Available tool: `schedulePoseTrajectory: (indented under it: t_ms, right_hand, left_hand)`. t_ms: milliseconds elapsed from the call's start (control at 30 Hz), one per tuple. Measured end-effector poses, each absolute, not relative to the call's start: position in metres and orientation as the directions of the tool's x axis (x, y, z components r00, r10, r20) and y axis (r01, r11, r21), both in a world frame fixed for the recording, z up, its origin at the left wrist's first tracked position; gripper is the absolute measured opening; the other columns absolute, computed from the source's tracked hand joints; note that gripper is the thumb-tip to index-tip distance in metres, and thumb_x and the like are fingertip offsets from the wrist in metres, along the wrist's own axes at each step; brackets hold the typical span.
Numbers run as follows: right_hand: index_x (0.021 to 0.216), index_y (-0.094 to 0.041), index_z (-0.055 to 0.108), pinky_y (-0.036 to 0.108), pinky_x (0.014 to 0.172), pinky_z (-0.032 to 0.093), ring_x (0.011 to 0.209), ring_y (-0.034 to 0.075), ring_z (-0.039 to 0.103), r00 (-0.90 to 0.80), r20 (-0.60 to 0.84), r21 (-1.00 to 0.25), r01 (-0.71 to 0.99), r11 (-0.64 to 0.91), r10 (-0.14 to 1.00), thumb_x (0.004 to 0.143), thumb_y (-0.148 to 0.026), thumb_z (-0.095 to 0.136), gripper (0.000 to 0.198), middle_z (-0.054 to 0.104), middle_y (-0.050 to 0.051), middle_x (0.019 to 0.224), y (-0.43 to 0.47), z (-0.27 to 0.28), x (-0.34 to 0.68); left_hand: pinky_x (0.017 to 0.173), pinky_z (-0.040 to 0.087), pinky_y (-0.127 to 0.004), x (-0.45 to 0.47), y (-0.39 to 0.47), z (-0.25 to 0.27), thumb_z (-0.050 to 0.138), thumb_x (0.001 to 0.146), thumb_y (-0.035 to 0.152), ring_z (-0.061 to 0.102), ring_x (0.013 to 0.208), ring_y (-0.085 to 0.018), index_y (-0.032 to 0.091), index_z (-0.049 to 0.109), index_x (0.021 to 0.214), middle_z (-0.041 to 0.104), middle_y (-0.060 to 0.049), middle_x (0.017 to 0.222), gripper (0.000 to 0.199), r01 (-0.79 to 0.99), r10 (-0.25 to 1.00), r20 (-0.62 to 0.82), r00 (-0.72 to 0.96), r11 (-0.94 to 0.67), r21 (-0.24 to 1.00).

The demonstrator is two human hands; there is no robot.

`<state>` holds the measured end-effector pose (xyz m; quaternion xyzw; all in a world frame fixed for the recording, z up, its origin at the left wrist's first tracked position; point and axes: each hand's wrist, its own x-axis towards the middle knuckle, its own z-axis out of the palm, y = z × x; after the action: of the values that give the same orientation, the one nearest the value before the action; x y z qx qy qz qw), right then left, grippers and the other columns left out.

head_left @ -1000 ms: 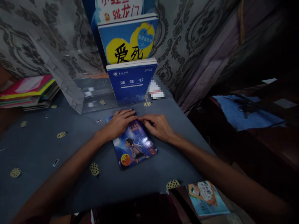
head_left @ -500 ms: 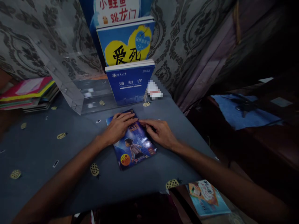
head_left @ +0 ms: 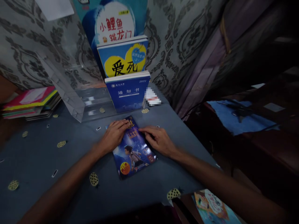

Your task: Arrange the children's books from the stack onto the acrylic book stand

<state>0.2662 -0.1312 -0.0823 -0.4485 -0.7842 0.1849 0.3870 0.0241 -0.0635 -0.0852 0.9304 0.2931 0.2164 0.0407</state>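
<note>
Now, the left hand [head_left: 114,134] lies flat on the blue book [head_left: 135,147]; the right hand [head_left: 159,140], loosely curled, touches its edge.

Near head-worn view, forward and down over the table [head_left: 79,137], dark right-hand depth unclear.

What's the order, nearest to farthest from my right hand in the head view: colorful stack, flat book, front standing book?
1. Flat book: by your right hand, on its left.
2. Front standing book: beyond the flat book, toward the back of the table.
3. Colorful stack: far over on the left.
</note>
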Motion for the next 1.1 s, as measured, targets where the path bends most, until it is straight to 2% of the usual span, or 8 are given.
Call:
schedulePoseTrajectory:
  t_ms: [167, 400, 567, 700, 800, 900, 1000, 1100]
  right_hand:
    - [0.111, -0.019, 0.073, 0.035, 0.083, 0.057, 0.088, 0.02, 0.072, -0.303, 0.457, -0.637, 0.544, 0.545, 0.836, 0.091, -0.01, 0.046, 0.034, 0.077, 0.007, 0.098, -0.131, -0.082, 0.266]
    - [0.106, -0.02, 0.074, 0.035, 0.082, 0.057, 0.086, 0.02, 0.072, -0.298, 0.497, -0.615, 0.541, 0.573, 0.815, 0.09, -0.01, 0.045, 0.035, 0.077, 0.008, 0.094, -0.131, -0.083, 0.264]
    - [0.105, -0.019, 0.074, 0.033, 0.076, 0.057, 0.08, 0.019, 0.072, -0.256, 0.443, -0.693, 0.511, 0.509, 0.859, 0.09, -0.014, 0.049, 0.03, 0.078, 0.007, 0.091, -0.14, -0.078, 0.259]
    - [0.109, -0.017, 0.074, 0.029, 0.066, 0.055, 0.069, 0.017, 0.07, -0.381, 0.381, -0.748, 0.409, 0.524, 0.842, 0.091, -0.017, 0.05, 0.029, 0.078, 0.006, 0.085, -0.148, -0.073, 0.252]
    - [0.109, -0.016, 0.073, 0.033, 0.074, 0.056, 0.076, 0.018, 0.071, -0.486, 0.389, -0.719, 0.371, 0.588, 0.782, 0.091, -0.014, 0.051, 0.029, 0.078, 0.008, 0.09, -0.15, -0.071, 0.248]
    - [0.111, -0.015, 0.072, 0.036, 0.083, 0.057, 0.088, 0.019, 0.072, -0.516, 0.404, -0.707, 0.348, 0.616, 0.755, 0.092, -0.013, 0.051, 0.029, 0.078, 0.011, 0.099, -0.15, -0.07, 0.249]
    - [0.112, -0.011, 0.071, 0.037, 0.085, 0.057, 0.092, 0.021, 0.071, -0.551, 0.413, -0.683, 0.339, 0.647, 0.725, 0.093, -0.013, 0.051, 0.028, 0.077, 0.013, 0.101, -0.149, -0.07, 0.252]
    - [0.113, -0.012, 0.07, 0.037, 0.085, 0.057, 0.091, 0.02, 0.071, -0.568, 0.402, -0.671, 0.351, 0.653, 0.719, 0.093, -0.011, 0.05, 0.028, 0.076, 0.012, 0.1, -0.149, -0.071, 0.252]
  left_hand:
    - [0.104, 0.049, -0.05, 0.025, -0.065, -0.081, 0.04, 0.101, 0.017, 0.06, 0.126, -0.025, 0.021, 0.059, 0.133, 0.064, -0.011, 0.137, 0.037, 0.524, 0.565, 0.359, 0.742, -0.824, 0.214]
    - [0.112, 0.042, -0.053, 0.035, -0.073, -0.074, 0.039, 0.104, 0.023, 0.052, 0.136, -0.025, 0.023, 0.055, 0.139, 0.058, -0.01, 0.146, 0.039, 0.567, 0.604, 0.273, 0.749, -0.797, 0.207]
    - [0.112, 0.042, -0.052, 0.039, -0.064, -0.072, 0.039, 0.104, 0.026, 0.053, 0.136, -0.024, 0.02, 0.057, 0.136, 0.057, -0.012, 0.147, 0.037, 0.546, 0.59, 0.265, 0.763, -0.807, 0.227]
    - [0.114, 0.041, -0.051, 0.034, -0.057, -0.07, 0.039, 0.104, 0.025, 0.057, 0.133, -0.022, 0.022, 0.061, 0.132, 0.064, -0.009, 0.139, 0.035, 0.479, 0.549, 0.276, 0.789, -0.831, 0.282]
    - [0.114, 0.04, -0.052, 0.032, -0.055, -0.068, 0.039, 0.104, 0.025, 0.056, 0.134, -0.022, 0.025, 0.059, 0.135, 0.063, -0.007, 0.141, 0.037, 0.474, 0.538, 0.259, 0.802, -0.838, 0.272]
    - [0.114, 0.04, -0.051, 0.035, -0.055, -0.068, 0.039, 0.104, 0.026, 0.052, 0.138, -0.023, 0.026, 0.053, 0.142, 0.058, -0.008, 0.146, 0.041, 0.499, 0.541, 0.22, 0.812, -0.838, 0.222]
    - [0.114, 0.039, -0.05, 0.04, -0.057, -0.069, 0.038, 0.104, 0.026, 0.05, 0.139, -0.024, 0.026, 0.049, 0.146, 0.055, -0.008, 0.149, 0.043, 0.517, 0.55, 0.205, 0.81, -0.834, 0.194]
    - [0.112, 0.04, -0.052, 0.045, -0.057, -0.067, 0.039, 0.104, 0.025, 0.053, 0.136, -0.025, 0.024, 0.051, 0.143, 0.058, -0.01, 0.146, 0.042, 0.535, 0.568, 0.206, 0.797, -0.822, 0.197]
